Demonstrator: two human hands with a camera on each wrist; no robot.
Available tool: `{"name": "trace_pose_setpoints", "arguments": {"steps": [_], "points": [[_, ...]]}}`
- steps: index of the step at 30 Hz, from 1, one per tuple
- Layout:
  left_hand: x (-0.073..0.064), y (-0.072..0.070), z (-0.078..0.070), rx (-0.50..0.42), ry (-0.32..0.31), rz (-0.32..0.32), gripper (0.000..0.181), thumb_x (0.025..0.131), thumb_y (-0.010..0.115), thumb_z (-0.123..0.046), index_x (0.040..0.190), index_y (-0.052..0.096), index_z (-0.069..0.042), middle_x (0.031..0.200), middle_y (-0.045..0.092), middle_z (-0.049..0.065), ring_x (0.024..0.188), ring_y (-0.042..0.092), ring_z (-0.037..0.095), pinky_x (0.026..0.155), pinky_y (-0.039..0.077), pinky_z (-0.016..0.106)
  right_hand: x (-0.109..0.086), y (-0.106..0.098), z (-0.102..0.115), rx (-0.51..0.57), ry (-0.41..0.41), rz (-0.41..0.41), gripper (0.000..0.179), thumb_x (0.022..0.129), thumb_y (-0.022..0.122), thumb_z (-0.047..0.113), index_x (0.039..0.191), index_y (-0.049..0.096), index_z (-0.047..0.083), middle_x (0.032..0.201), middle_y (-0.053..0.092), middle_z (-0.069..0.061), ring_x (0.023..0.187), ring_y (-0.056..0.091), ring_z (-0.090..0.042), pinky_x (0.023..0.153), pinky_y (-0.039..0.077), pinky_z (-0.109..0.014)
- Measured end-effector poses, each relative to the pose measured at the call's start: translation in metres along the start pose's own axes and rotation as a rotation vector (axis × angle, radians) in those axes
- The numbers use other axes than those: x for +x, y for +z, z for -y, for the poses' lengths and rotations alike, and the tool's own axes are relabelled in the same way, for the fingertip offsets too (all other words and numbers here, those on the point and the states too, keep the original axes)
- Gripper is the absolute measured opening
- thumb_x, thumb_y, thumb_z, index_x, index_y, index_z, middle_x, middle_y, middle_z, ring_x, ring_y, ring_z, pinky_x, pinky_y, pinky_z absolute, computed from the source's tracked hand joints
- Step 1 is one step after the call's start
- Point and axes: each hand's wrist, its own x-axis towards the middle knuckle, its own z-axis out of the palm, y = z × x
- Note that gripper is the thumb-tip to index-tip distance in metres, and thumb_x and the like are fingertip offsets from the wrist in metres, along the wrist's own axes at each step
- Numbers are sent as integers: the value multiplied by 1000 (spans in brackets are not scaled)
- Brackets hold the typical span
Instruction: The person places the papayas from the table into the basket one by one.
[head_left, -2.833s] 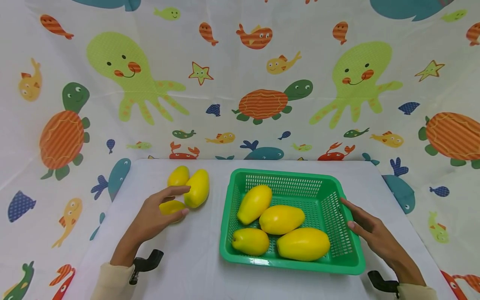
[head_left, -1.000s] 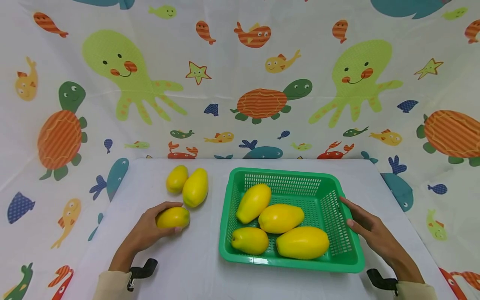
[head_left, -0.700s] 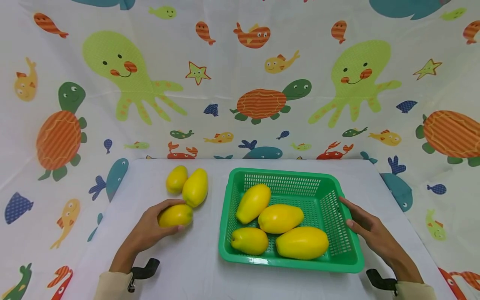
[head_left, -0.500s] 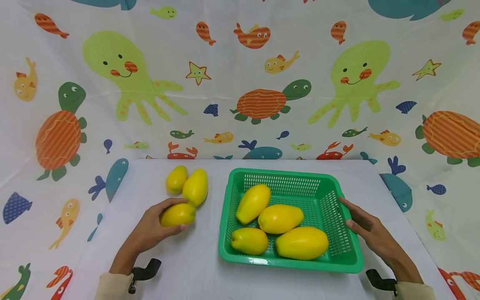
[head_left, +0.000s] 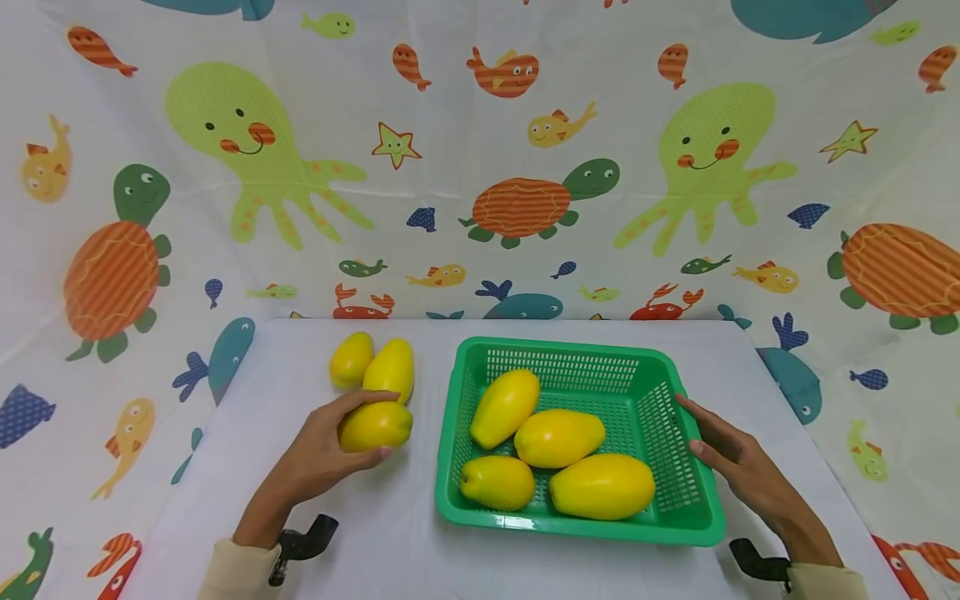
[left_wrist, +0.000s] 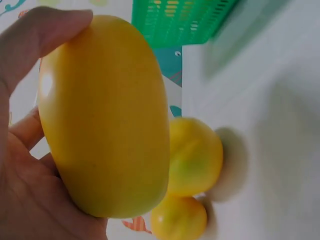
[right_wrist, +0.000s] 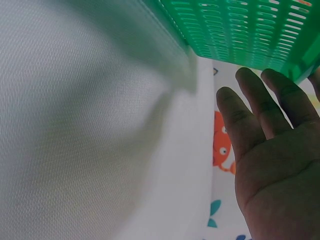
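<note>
My left hand (head_left: 318,446) grips a smooth yellow papaya (head_left: 376,426) between thumb and fingers, left of the basket. In the left wrist view that papaya (left_wrist: 107,120) fills much of the picture and appears raised off the cloth. Just behind it lie two more papayas, one long (head_left: 392,365) and partly covered by the hand, the other shorter (head_left: 351,360). My right hand (head_left: 738,462) rests its fingertips on the right rim of a green plastic basket (head_left: 581,528). Its fingers (right_wrist: 272,102) look nearly straight in the right wrist view, beside the basket's slotted wall (right_wrist: 235,30).
Several yellow papayas lie inside the basket, including one (head_left: 602,487) at the front and one (head_left: 506,408) at the back left. A white cloth (head_left: 390,533) covers the table. Behind it hangs a curtain (head_left: 450,108) printed with sea animals.
The left hand has closed round the nearest papaya outside the basket and shifted it to the right, away from its first spot. The right hand stays at the basket's rim.
</note>
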Motion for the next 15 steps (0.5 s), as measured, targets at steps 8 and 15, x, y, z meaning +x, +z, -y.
{"name": "trace_pose_setpoints", "arguments": {"steps": [8,15], "points": [[8,5,-17,-8,70,-4,64,86,89,-30,144,62,-33,145,64,0,127,56,26,105,52,54,-3,1,0,-12,-8,-5,63,113,51,32,171,25,29,174,22,-29,150,34,-61,110,39,-75],[16,7,-35,-28,153,15,66,84,89,-24,143,63,-34,144,65,-8,130,57,20,108,53,54,-3,0,1,-10,-11,-4,63,113,51,33,170,25,29,174,22,-28,149,34,-62,110,39,-75]]}}
